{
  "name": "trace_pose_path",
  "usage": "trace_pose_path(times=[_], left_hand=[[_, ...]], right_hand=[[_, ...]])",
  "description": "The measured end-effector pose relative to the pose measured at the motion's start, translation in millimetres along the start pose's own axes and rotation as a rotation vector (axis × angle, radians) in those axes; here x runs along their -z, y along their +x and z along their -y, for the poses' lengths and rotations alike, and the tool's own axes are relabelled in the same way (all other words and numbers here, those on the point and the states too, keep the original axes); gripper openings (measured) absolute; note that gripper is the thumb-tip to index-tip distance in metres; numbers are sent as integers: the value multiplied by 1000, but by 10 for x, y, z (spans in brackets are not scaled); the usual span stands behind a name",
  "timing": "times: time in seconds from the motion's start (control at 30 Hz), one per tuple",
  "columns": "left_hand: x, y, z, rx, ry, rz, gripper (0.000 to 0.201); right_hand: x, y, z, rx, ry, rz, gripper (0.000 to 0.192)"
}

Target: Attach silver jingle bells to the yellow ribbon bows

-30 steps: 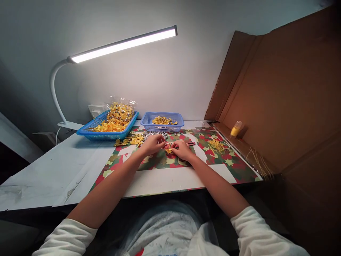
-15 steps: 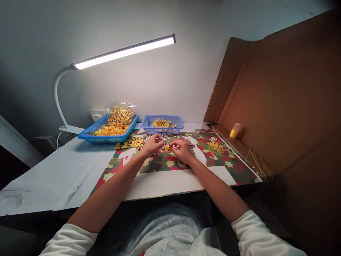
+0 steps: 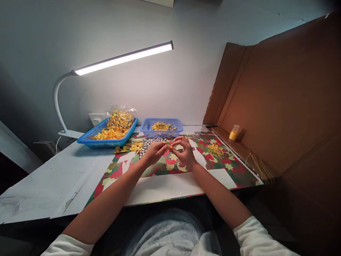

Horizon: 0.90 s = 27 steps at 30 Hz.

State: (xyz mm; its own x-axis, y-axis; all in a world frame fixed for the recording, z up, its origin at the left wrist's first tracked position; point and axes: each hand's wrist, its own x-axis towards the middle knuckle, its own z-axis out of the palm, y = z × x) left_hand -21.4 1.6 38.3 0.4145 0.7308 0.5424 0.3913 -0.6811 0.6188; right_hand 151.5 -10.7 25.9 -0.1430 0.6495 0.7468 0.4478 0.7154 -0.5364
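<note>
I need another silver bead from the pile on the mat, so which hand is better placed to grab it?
Probably the left hand: it sits right beside the silver beads, while the right hand is farther off. Both pinch the small yellow piece, so one grip must let go.

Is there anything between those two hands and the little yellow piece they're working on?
Nothing visible: the left hand and right hand both pinch the yellow piece directly, above the patterned mat.

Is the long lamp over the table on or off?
On. The lamp bar glows bright white along its whole length and lights the wall behind the blue baskets.
</note>
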Motion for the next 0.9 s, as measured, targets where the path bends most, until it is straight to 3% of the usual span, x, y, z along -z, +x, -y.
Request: trace_pose_path(times=[0.1, 0.23, 0.37, 0.53, 0.73, 0.9], left_hand=[[-19, -25, -20, -53, 112, -85, 31], [-48, -70, -63, -138, 281, -182, 27], [-54, -95, -81, -251, 404, -189, 26], [-38, -86, -55, -334, 527, -162, 22], [-52, -66, -46, -304, 599, -113, 23], [-52, -77, -62, -226, 439, -118, 24]], right_hand=[[1, -29, 48, 19, -197, -66, 13], [-20, -65, 71, 51, -435, 19, 15], [-41, -75, 75, 103, -519, 33, 15], [-55, -72, 114, 114, -559, 24, 13], [-105, -58, 136, 49, -588, 27, 20], [-84, -16, 112, 43, -388, 41, 18]])
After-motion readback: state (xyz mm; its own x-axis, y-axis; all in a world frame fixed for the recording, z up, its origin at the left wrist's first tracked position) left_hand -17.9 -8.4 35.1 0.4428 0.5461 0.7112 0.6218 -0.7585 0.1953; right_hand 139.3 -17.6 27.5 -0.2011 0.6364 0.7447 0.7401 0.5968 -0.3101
